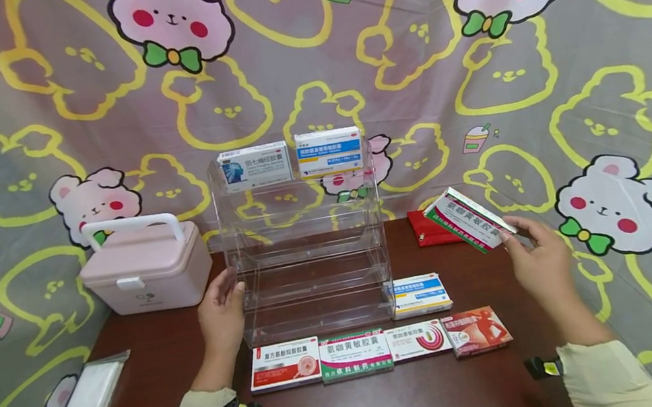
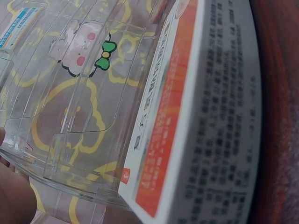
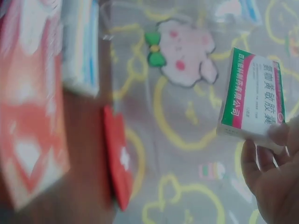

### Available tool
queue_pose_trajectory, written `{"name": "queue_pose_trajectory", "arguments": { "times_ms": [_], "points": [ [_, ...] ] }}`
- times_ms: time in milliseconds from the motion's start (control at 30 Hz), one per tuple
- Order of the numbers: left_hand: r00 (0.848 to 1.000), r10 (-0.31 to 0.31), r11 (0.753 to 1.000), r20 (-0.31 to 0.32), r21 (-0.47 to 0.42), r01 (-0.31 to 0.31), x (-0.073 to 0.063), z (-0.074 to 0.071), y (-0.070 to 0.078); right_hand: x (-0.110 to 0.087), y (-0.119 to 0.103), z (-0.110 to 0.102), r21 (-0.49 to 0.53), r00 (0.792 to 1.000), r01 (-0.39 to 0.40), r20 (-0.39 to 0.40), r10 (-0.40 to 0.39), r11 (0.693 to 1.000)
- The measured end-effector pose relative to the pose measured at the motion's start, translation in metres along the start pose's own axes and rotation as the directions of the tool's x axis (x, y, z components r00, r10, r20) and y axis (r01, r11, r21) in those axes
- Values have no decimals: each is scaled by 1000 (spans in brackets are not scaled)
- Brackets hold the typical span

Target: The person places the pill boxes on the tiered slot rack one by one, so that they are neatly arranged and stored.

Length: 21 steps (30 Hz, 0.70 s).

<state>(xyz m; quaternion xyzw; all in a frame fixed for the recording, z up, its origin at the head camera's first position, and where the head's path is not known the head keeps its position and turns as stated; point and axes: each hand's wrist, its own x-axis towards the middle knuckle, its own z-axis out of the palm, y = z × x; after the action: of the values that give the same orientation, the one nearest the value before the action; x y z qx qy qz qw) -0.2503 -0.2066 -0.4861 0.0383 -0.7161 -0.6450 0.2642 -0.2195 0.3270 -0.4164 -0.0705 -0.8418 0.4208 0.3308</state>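
In the head view my right hand (image 1: 545, 271) pinches one end of a white medicine box (image 1: 468, 220) with a green and pink band, raised to the right of the rack. The right wrist view shows the same medicine box (image 3: 252, 93) between thumb and fingers. My left hand (image 1: 221, 315) grips the left side edge of a clear tiered display rack (image 1: 312, 287), its thumb at the panel. On the rack's top tier stand a grey-white medicine box (image 1: 254, 167) and a blue-white medicine box (image 1: 329, 153); the lower tiers hold nothing.
Along the rack's front lie a red-white box (image 1: 285, 365), a green-white box (image 1: 355, 354), a white box with pink rings (image 1: 419, 340) and a red box (image 1: 477, 331). Another blue-white box (image 1: 419, 294), a red pouch (image 1: 427, 228), a pink case (image 1: 144, 266) and a white packet (image 1: 94, 389) surround it.
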Motion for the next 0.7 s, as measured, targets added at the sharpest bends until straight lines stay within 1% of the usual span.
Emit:
{"name": "queue_pose_trajectory", "arguments": {
  "times_ms": [133, 233, 300, 433, 567, 633, 700],
  "points": [
    [1000, 1, 1000, -2, -4, -1, 0, 0, 1, 2, -19, 9, 111, 1000, 9, -5, -9, 994],
    [1000, 1, 1000, -3, -9, -1, 0, 0, 0, 5, -33, 19, 174, 999, 33, -2, -33, 984],
    [1000, 4, 1000, -2, -12, -4, 0, 0, 0, 8, -42, 27, 243, 998, 53, 1, -55, 968],
    [1000, 8, 1000, 0, -7, -8, 0, 0, -3, 14, -64, 43, 331, 995, 92, 14, -103, 939],
    [1000, 11, 1000, 1, -10, -11, 1, 0, -3, 19, -88, 62, 362, 986, 147, 19, -165, 921],
    [1000, 12, 1000, 1, -14, -12, 0, 0, -2, 22, -100, 73, 384, 977, 186, 21, -210, 904],
    [1000, 10, 1000, 1, -11, -10, 0, 0, -2, 24, -113, 83, 389, 968, 219, 25, -248, 895]
  ]
}}
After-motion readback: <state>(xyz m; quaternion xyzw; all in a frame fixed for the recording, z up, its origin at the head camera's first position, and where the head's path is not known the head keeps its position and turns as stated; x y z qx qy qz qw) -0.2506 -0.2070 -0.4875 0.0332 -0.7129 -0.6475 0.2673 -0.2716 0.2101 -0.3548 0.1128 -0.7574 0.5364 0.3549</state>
